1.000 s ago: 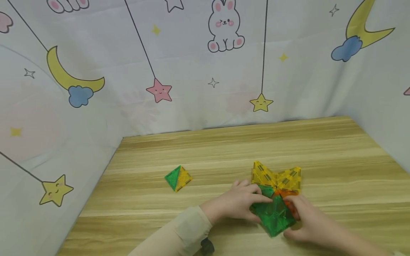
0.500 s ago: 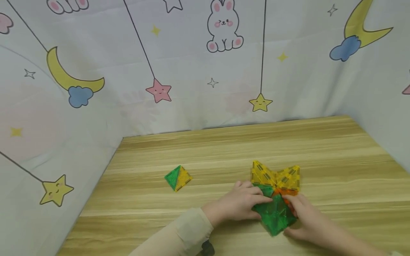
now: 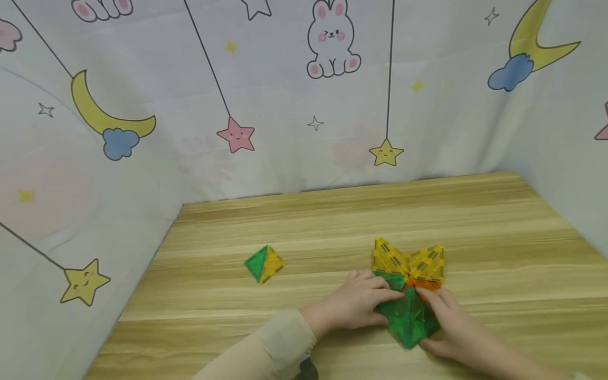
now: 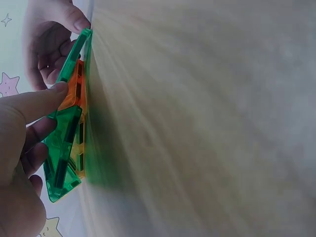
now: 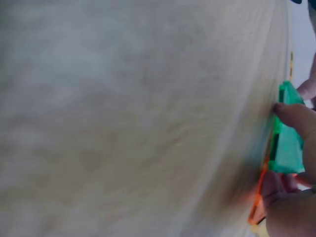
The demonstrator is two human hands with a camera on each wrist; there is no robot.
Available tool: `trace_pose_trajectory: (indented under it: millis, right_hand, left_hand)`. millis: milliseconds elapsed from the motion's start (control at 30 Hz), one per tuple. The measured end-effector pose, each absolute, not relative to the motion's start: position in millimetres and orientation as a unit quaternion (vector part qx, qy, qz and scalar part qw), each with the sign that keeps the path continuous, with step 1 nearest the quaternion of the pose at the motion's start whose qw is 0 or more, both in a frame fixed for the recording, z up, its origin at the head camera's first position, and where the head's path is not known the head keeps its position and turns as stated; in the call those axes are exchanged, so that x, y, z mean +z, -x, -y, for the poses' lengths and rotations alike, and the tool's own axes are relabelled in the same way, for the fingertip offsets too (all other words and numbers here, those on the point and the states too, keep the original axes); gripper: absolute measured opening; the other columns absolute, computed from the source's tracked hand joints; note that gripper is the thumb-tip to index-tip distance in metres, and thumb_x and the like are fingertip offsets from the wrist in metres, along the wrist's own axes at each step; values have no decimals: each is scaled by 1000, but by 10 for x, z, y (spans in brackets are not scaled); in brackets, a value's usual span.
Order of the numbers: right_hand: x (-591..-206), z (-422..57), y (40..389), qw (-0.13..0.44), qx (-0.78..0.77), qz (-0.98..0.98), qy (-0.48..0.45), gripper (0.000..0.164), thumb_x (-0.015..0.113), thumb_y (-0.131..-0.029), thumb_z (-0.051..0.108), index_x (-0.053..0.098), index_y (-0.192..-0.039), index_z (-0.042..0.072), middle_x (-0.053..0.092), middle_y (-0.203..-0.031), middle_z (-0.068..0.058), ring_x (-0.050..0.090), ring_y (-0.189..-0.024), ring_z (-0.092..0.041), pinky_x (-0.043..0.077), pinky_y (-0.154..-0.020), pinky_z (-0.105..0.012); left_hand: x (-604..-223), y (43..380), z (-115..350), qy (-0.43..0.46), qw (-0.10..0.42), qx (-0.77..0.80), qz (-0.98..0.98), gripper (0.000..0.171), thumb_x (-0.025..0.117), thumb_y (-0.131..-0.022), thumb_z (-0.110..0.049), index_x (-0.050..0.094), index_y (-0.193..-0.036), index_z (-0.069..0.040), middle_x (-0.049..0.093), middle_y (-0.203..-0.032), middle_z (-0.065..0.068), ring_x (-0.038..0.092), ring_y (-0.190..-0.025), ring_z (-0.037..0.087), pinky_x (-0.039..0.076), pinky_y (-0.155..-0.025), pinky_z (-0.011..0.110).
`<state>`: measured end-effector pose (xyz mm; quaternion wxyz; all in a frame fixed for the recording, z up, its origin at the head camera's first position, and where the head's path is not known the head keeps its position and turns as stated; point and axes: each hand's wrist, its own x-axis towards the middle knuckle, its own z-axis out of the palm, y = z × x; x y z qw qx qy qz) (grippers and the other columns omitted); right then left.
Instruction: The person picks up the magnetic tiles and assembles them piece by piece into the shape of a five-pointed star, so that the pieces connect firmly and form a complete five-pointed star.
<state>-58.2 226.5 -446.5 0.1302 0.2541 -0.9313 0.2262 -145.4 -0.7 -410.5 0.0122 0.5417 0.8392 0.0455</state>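
In the head view, a build of translucent magnetic tiles [image 3: 409,316] lies on the right part of the table, green toward the person and orange behind. Two raised yellow tile wings [image 3: 426,265] spread at its far end. My left hand [image 3: 353,300] grips the green tiles [image 4: 64,128] from the left, thumb on the near side and fingers over the top. From the right, my right hand [image 3: 453,324] pinches the near green piece [image 5: 289,138], its thumb at the edge in the right wrist view. An orange tile [image 4: 74,89] shows between the hands in the left wrist view.
A separate diamond of one green and one yellow triangle tile [image 3: 264,265] lies to the left on the wood-grain table [image 3: 214,301]. A white printed cloth [image 3: 285,158] stands along the table's back and sides.
The near green piece has turned slightly and sits closer against the rest of the build. My right hand has shifted a little with it; my left hand has barely moved.
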Motion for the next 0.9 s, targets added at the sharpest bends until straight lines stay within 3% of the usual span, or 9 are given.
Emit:
trace_pose_trajectory:
  millis: [267, 367, 633, 733, 900]
  right_hand:
    - [-4410, -2252, 578, 72, 237, 942, -227, 97, 87, -59, 34, 40, -133, -6, 43, -108, -6, 50, -92, -16, 51, -73, -35]
    - [-4418, -2239, 595, 80, 232, 941, -233, 99, 87, -59, 35, 40, -134, -7, 43, -108, -6, 48, -94, -15, 50, -73, -35]
    - [-4484, -2178, 739, 132, 249, 919, -276, 93, 88, -56, 22, 44, -130, -11, 41, -104, -4, 45, -88, -10, 48, -68, -27]
    - [-4488, -2170, 770, 125, 258, 918, -274, 93, 88, -55, 22, 44, -131, -10, 41, -104, -3, 45, -88, -9, 48, -68, -26]
    - [-4442, -2104, 807, 79, 310, 901, -292, 91, 86, -63, 17, 37, -135, -11, 40, -107, -6, 48, -84, -5, 49, -66, -22]
  left_hand:
    - [-4131, 1456, 15, -544, 4, 47, -838, 58, 66, -83, -46, 52, -135, -27, 55, -113, -13, 44, -99, 4, 26, -77, 19]
    - [-4145, 1463, 34, -545, -9, 50, -837, 58, 67, -82, -47, 53, -135, -25, 56, -113, -12, 45, -100, 5, 28, -78, 19]
    - [-4180, 1497, 110, -531, -18, 59, -845, 59, 69, -81, -45, 55, -133, -22, 58, -113, -8, 45, -101, 8, 30, -77, 19]
    - [-4183, 1502, 128, -523, -14, 66, -849, 58, 69, -82, -44, 55, -133, -21, 58, -113, -8, 45, -100, 8, 30, -77, 19]
    - [-4181, 1486, 121, -521, -24, 71, -850, 41, 63, -89, -38, 61, -125, -19, 60, -109, -12, 46, -98, 5, 30, -75, 17]
